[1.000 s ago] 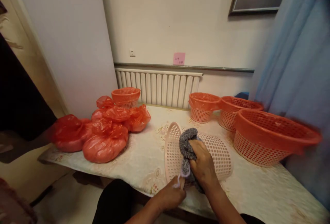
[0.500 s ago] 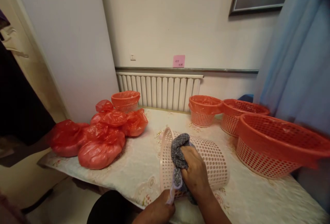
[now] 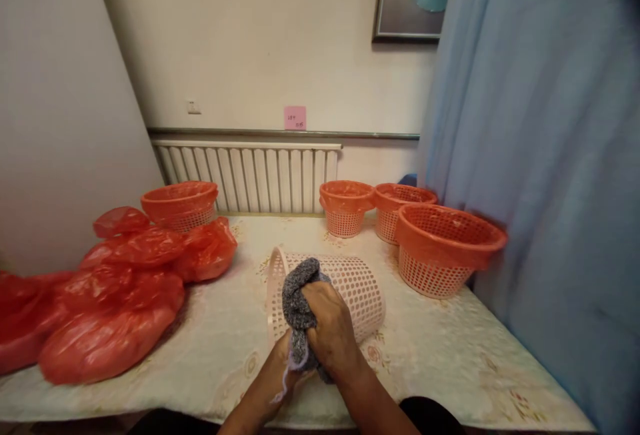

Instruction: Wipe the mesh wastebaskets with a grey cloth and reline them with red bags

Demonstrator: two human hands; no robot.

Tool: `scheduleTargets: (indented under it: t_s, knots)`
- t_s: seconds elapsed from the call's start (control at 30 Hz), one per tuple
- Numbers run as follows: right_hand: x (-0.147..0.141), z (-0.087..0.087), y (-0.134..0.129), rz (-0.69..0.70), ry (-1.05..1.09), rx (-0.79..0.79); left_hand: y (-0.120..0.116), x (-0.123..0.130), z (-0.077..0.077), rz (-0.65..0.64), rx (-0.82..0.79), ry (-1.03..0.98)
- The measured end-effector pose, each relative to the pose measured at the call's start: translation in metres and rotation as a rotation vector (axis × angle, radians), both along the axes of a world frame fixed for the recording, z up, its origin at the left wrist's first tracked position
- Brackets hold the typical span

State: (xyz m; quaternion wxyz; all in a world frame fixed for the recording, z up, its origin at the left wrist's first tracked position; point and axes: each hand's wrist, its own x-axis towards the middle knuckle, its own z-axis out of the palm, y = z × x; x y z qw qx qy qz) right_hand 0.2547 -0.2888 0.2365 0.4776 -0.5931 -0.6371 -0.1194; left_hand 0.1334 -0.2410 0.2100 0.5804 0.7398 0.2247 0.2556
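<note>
Basket, pink and bare, lies on its side in front of us on the table, its mouth turned to our left. A blue curtain hangs along the right side, and a white radiator stands against the wall beyond the table. A heap of red bags fills the left part of the table and hides the lower part of a lined basket behind it.

The bags bulge, but we cannot tell what is in them. Three more lined baskets stand upright at the far right, the nearest partly covering the middle one; red plastic folds over each rim.

Our right hand is closed on a bunched grey rag against the basket near its mouth. Our left hand is low at the near rim, partly behind the rag; its fingers are hidden, so we cannot tell its grip. Lilac string dangles from the rag across it.
</note>
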Motion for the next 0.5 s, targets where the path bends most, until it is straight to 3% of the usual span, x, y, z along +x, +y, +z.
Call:
scheduleTargets:
  t_s: [0.13,0.33,0.4,0.5]
  knots:
    - [0.034,-0.007,0.002,-0.121,0.001,-0.007,0.001,-0.006,-0.012,-0.018,-0.016,-0.046]
    - [0.104,-0.029,-0.006,-0.491,0.078,0.081,0.005,-0.018,-0.031,-0.019,-0.020,0.050]
    - [0.110,-0.033,-0.010,-0.555,0.086,0.088,0.006,-0.019,-0.035,-0.042,-0.004,0.039]
    - [0.093,-0.029,-0.013,-0.546,0.112,0.041,0.006,-0.018,-0.040,-0.083,0.006,0.030]
